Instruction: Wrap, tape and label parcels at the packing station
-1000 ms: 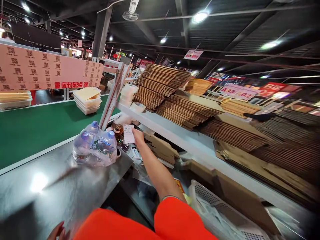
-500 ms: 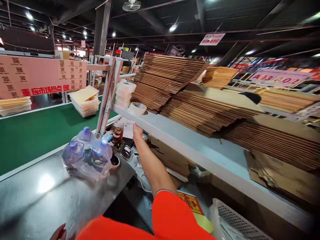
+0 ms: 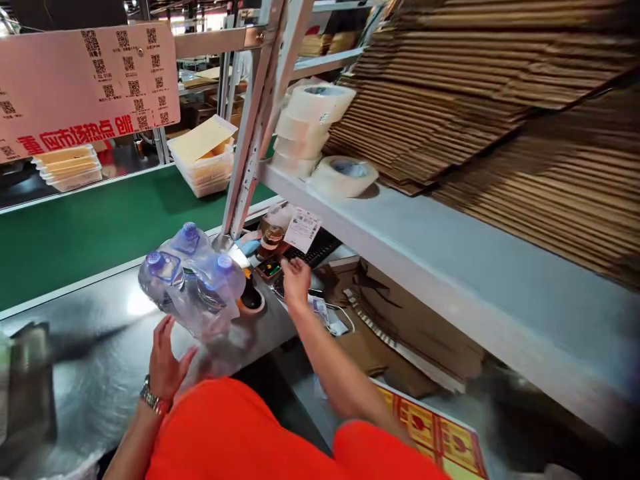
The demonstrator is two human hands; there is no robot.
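Observation:
My left hand (image 3: pixel 167 360), with a metal watch on its wrist, is open over the steel tabletop. Its spread fingers are close to several large clear bottles with blue caps, bundled in a plastic bag (image 3: pixel 197 283); I cannot tell if they touch. My right hand (image 3: pixel 296 283) reaches under the shelf with its fingers curled together. What they hold, if anything, is hidden. Just above it a white printed label (image 3: pixel 303 229) stands tilted in front of a black keyboard (image 3: pixel 323 248). A brown-filled jar (image 3: pixel 271 241) is to the label's left.
Clear tape rolls (image 3: pixel 345 175) sit on the grey shelf (image 3: pixel 400 230), beside stacks of flattened cardboard boxes (image 3: pixel 450 113). A metal post (image 3: pixel 255 127) rises at the shelf's left end. Beyond the table runs a green belt (image 3: pixel 125 217) with white trays (image 3: pixel 205 177).
My right hand has come away from the label, down and nearer to me. My left hand has risen into view beside the bagged bottles. The view has tilted down and moved closer.

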